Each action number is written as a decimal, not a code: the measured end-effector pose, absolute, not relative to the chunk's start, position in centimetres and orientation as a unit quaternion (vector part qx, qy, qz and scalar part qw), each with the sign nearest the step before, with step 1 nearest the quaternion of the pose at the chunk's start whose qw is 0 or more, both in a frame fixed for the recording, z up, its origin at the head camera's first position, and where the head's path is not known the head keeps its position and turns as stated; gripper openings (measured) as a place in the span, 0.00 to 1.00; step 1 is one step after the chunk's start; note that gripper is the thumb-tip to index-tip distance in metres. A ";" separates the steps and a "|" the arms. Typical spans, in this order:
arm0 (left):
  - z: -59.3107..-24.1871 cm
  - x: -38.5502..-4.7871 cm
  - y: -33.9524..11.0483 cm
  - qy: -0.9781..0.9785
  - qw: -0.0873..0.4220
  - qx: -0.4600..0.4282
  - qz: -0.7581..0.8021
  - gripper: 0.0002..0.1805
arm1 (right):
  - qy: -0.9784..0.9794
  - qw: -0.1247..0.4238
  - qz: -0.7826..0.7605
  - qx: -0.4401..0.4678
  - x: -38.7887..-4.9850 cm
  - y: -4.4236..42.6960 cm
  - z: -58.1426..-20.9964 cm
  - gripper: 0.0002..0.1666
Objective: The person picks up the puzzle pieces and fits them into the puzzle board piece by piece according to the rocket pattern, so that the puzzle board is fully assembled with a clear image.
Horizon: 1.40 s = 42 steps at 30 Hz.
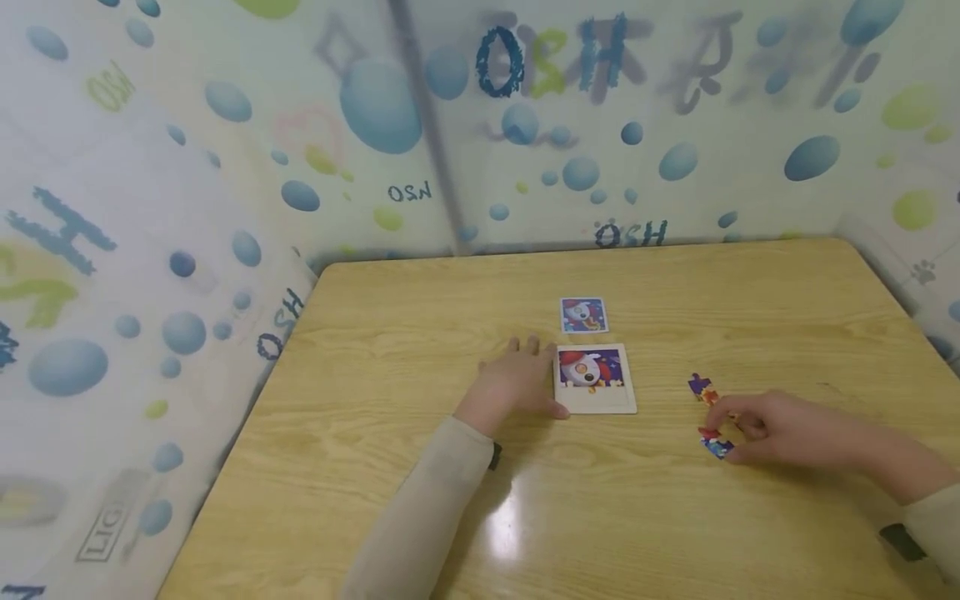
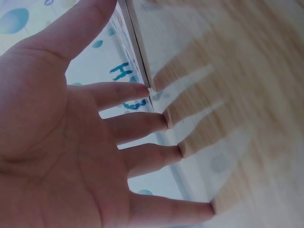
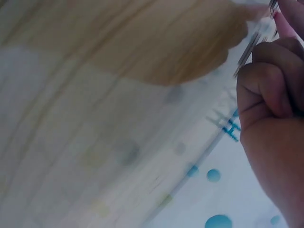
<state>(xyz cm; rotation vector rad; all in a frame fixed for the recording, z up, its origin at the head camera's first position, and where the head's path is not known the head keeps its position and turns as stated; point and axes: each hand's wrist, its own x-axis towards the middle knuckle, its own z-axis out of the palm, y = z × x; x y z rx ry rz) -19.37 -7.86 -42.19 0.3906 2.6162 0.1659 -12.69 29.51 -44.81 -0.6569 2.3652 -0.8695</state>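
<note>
A person's left hand (image 1: 513,382), fingers spread, rests at the left edge of the puzzle board (image 1: 597,402); the right hand (image 1: 783,433), fingers bent, pinches right of it.

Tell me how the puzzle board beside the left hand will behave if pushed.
The puzzle board lies flat and low, so it would probably slide rather than tip. Its thin, straight edges suggest a stiff, fairly light sheet. The fitted pieces could shift if jolted, as the space below their jagged edge is bare.
</note>
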 end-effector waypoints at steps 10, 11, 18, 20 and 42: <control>-42.1 -19.2 -8.0 0.957 0.246 0.142 0.066 0.63 | 0.903 0.218 -0.256 -0.266 -12.2 26.1 -44.5 0.22; -42.1 -19.2 -8.0 0.957 0.245 0.142 0.066 0.63 | 0.904 0.216 -0.256 -0.267 -12.1 26.0 -44.5 0.22; -42.3 -19.1 -8.0 0.957 0.247 0.138 0.061 0.63 | 0.900 0.209 -0.258 -0.282 -12.1 26.2 -44.6 0.17; -42.2 -19.1 -8.0 0.958 0.246 0.137 0.062 0.63 | 0.901 0.199 -0.252 -0.292 -12.1 26.2 -44.6 0.16; -42.2 -19.5 -8.0 0.957 0.247 0.146 0.052 0.63 | 0.916 0.125 -0.252 -0.285 -17.0 17.1 -40.2 0.17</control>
